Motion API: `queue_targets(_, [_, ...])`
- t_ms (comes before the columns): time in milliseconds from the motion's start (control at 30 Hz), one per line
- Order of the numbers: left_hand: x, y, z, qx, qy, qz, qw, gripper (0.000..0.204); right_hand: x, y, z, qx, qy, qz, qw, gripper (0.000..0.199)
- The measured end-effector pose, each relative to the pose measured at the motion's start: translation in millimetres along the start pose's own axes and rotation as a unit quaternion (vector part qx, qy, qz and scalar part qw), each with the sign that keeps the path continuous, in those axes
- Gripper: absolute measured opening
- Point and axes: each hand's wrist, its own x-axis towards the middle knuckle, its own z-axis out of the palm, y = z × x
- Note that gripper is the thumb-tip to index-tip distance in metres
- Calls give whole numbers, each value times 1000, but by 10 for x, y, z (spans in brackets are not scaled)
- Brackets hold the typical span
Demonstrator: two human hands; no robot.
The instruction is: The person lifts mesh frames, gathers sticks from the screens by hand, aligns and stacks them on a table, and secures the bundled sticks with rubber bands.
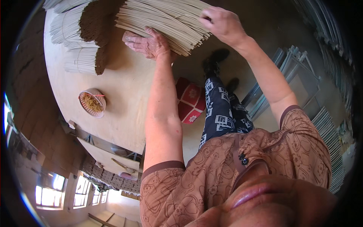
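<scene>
A thick bundle of thin pale sticks [166,20] lies across a round tan table [121,87] at the top of the view. My left hand [147,43] rests palm down under the bundle's near edge, fingers spread against the sticks. My right hand [223,22] presses on top of the bundle at its right end, fingers curled over the sticks. More sticks with dark brown coated ends [81,41] lie fanned on the table to the left.
A small round woven basket [92,103] holding yellowish strands sits on the table's left part. A red patterned cushion [190,100] lies below the table edge beside my legs. Stacks of grey racks [329,125] stand at the right.
</scene>
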Motion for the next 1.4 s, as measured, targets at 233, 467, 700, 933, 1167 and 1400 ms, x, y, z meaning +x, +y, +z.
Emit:
queue_targets(233, [-31,123,-74,2,-14,-37,999,87,-911,490,-425,183,-155,203,949,35])
queue_targets(467, [21,227,256,51,-35,-26,998,79,-505,855,589,334,439,327,767,64])
queue_targets(700, [-144,117,219,67,-29,-27,997,84,-192,-45,1184,347,389,330,787,82])
queue_targets(933, [-301,237,18,57,-37,-25,997,81,-651,221,1259,445,443,471,619,76])
queue_targets(1167, [-194,125,58,56,-39,-14,998,81,-375,-181,1338,540,407,443,589,75])
queue_targets(1400, [-31,65,-80,37,1,15,999,86,-267,454,513,265,354,185,877,44])
